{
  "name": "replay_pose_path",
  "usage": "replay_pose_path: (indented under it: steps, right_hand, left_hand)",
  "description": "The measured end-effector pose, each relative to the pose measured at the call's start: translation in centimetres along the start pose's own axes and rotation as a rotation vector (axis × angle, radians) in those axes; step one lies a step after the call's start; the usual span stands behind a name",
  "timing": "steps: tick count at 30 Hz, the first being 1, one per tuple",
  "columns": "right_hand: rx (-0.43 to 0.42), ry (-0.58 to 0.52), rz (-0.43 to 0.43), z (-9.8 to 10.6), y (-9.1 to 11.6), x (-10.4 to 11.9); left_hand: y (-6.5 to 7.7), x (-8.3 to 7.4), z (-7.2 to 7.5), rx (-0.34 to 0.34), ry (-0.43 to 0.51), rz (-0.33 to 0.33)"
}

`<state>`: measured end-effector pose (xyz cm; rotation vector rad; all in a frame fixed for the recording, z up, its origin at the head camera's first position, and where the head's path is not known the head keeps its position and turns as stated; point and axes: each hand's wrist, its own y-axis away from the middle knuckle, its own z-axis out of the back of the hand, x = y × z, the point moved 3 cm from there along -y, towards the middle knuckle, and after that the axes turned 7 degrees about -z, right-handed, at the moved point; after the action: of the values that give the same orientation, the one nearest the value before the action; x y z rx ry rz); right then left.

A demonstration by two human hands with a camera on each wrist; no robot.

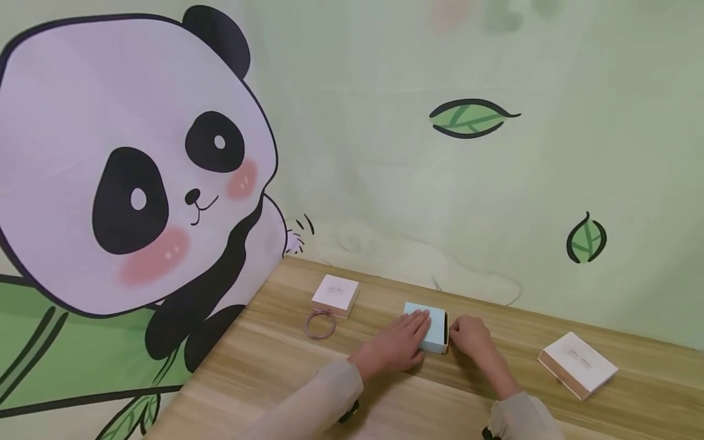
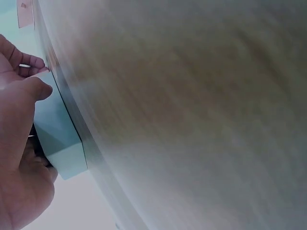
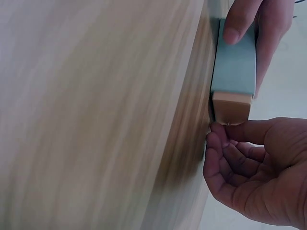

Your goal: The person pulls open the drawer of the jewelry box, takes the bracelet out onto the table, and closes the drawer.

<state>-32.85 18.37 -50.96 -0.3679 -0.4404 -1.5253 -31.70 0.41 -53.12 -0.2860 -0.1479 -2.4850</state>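
A light blue slide-out drawer box (image 1: pixel 438 324) lies on the wooden table in the head view. My left hand (image 1: pixel 397 342) holds it from the left, fingers laid across the top and the thumb (image 2: pixel 39 88) against the near side. The inner drawer (image 3: pixel 232 106), tan at its end, sticks out a little on the right, leaving a dark gap below the sleeve's edge in the head view. My right hand (image 1: pixel 472 335) is at that end; thumb and index finger pinch a small pull at the drawer's front, mostly hidden by the fingertips.
To the left sits a white-topped box (image 1: pixel 337 292) with pinkish sides, a thin purple bangle (image 1: pixel 321 338) touching its front. Another white-topped box (image 1: pixel 583 362) lies angled at the right. Behind the table (image 1: pixel 264 348) hangs a green backdrop (image 1: pixel 374 153) with a panda picture.
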Motion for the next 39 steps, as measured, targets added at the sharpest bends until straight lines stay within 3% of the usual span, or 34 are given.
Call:
replay_pose_path:
  steps: [13, 25, 39]
  right_hand:
    - [-0.02, -0.041, 0.032, 0.5, 0.0, -2.9]
    - [0.022, -0.019, 0.017, 1.7, 0.6, -4.0]
    - [0.037, -0.059, -0.003, 2.9, 1.3, -4.8]
  left_hand:
    - [0.2, 0.4, 0.5, 0.019, 0.051, -0.013]
    - [0.1, 0.3, 0.5, -0.012, 0.003, -0.036]
    - [-0.1, 0.3, 0.8, -0.006, 0.058, -0.017]
